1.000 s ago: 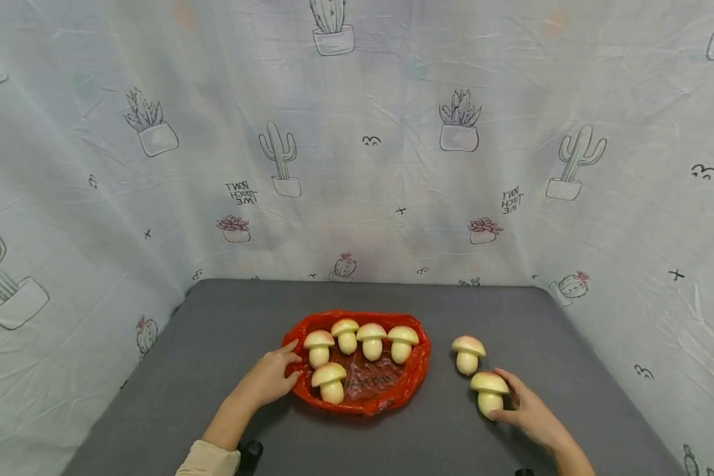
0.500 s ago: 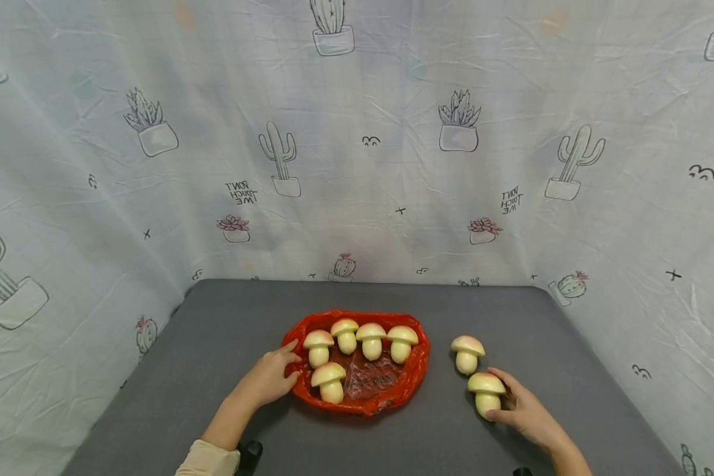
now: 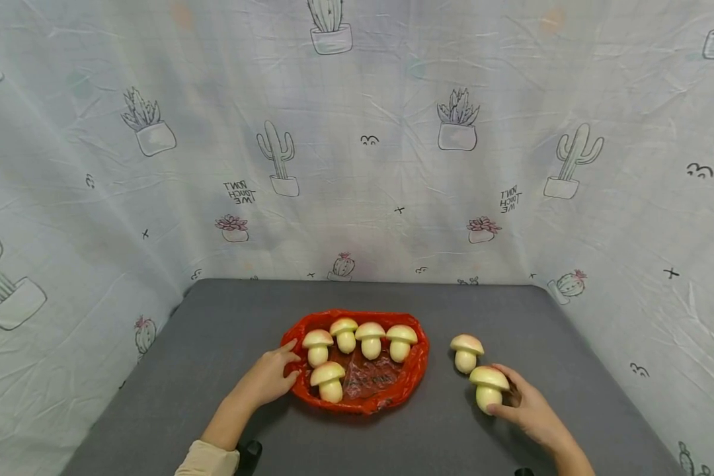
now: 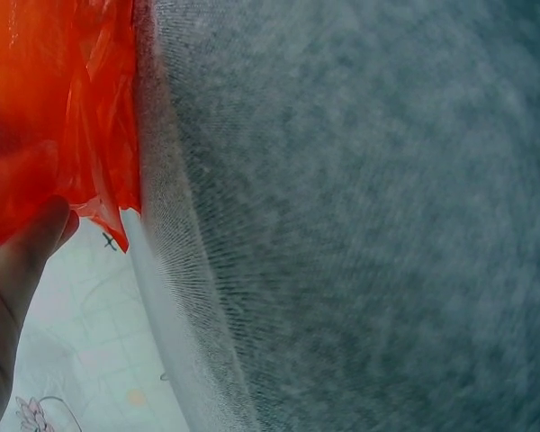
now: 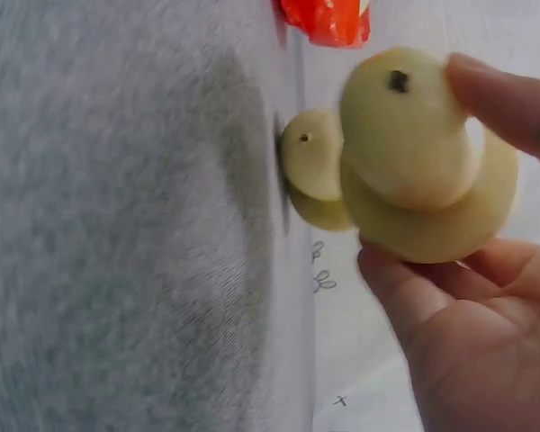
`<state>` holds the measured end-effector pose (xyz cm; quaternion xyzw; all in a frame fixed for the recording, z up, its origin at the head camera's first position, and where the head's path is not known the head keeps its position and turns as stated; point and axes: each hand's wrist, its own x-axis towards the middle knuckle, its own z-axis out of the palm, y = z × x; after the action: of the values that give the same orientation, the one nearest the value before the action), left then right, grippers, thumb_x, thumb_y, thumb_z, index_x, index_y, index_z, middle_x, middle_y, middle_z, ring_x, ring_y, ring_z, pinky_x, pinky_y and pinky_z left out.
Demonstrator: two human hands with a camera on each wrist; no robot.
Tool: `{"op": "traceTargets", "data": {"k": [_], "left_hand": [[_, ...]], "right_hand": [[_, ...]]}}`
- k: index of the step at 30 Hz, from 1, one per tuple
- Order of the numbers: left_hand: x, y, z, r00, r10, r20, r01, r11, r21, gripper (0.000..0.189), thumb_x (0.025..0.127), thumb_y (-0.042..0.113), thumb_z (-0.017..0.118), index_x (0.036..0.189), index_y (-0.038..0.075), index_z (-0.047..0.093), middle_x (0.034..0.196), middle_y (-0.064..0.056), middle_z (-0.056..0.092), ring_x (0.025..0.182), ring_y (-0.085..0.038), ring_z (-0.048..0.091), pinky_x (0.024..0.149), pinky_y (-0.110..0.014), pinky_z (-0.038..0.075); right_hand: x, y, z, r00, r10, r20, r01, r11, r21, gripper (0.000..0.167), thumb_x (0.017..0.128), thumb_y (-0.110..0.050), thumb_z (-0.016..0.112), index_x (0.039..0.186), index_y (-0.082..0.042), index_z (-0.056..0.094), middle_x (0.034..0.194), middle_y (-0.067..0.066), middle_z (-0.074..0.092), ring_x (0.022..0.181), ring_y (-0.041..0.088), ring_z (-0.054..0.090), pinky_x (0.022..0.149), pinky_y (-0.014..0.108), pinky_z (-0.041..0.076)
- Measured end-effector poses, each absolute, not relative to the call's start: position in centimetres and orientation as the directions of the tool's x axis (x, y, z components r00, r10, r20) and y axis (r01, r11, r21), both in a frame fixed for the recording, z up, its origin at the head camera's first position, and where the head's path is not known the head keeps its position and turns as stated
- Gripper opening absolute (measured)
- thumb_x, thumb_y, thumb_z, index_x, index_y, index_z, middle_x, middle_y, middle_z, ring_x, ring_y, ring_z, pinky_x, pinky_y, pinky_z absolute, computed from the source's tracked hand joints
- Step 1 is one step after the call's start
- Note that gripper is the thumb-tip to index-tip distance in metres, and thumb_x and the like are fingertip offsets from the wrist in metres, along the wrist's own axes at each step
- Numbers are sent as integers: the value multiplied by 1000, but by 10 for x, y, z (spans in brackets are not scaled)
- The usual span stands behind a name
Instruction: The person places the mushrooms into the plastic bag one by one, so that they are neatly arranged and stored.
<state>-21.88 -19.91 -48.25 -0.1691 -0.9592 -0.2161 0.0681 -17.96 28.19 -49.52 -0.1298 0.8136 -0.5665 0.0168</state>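
Note:
My left hand [image 3: 269,378] pinches the left rim of a red plastic bag [image 3: 418,367], which lies spread wide on the table; in the left wrist view the thumb presses on the red plastic [image 4: 58,108]. Inside the bag stand several toy mushrooms [image 3: 371,340] with pale stems and pinkish-yellow caps. At the right, my right hand [image 3: 534,411] grips another toy mushroom [image 3: 489,389] between thumb and fingers. The right wrist view shows that mushroom [image 5: 405,135] raised off the table, its stem end with a dark spot facing the camera.
One more toy mushroom [image 3: 467,354] stands on the grey table [image 3: 244,304] just behind the held one, to the right of the bag. A pale curtain [image 3: 357,165] with cactus drawings hangs around the back and sides.
My right hand has shifted slightly left, then lifted the mushroom a little off the table. The left hand and the bag have stayed in place.

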Motion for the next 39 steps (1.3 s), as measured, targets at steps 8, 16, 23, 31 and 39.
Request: {"op": "traceTargets", "data": {"k": [8, 16, 23, 31, 39], "left_hand": [[-218, -199, -482, -932, 296, 211, 358, 850, 386, 21, 82, 8, 69, 100, -1, 71, 135, -23, 52, 106, -37, 62, 88, -46, 50], [-217, -198, -481, -936, 288, 201, 347, 850, 397, 21, 82, 7, 69, 101, -2, 71, 135, -24, 52, 106, -37, 62, 88, -46, 51], [-218, -199, -483, -936, 287, 205, 348, 848, 399, 22, 82, 8, 69, 102, -2, 71, 136, -24, 51, 105, -36, 63, 86, -45, 51], [-219, -200, -484, -939, 283, 195, 340, 848, 407, 23, 83, 11, 69, 103, -1, 71, 137, -24, 50, 104, -34, 64, 83, -42, 53], [-218, -199, -482, -941, 280, 189, 336, 843, 420, 24, 83, 10, 69, 103, -1, 71, 137, -24, 49, 103, -33, 64, 81, -41, 53]], "right_hand": [[-177, 267, -486, -969, -177, 173, -220, 296, -930, 74, 83, -3, 69, 142, 12, 27, 138, 8, 46, 109, -17, 47, 86, 7, 43], [-178, 243, -482, -950, -215, 228, -276, 232, -933, 75, 83, 1, 68, 142, 16, 25, 139, 40, 34, 112, -16, 47, 89, 7, 41], [-188, 213, -487, -936, -298, 188, -263, 237, -935, 74, 84, -4, 69, 144, 10, 28, 140, 31, 40, 113, -12, 49, 92, 12, 44], [-205, 165, -491, -893, -433, 124, -255, 261, -931, 76, 86, -16, 69, 147, 3, 28, 140, 25, 44, 119, 26, 57, 90, 28, 50], [-219, 124, -497, -874, -472, 111, -299, 344, -890, 76, 84, -27, 72, 145, -1, 35, 139, 17, 48, 119, 30, 56, 90, 36, 51]]}}
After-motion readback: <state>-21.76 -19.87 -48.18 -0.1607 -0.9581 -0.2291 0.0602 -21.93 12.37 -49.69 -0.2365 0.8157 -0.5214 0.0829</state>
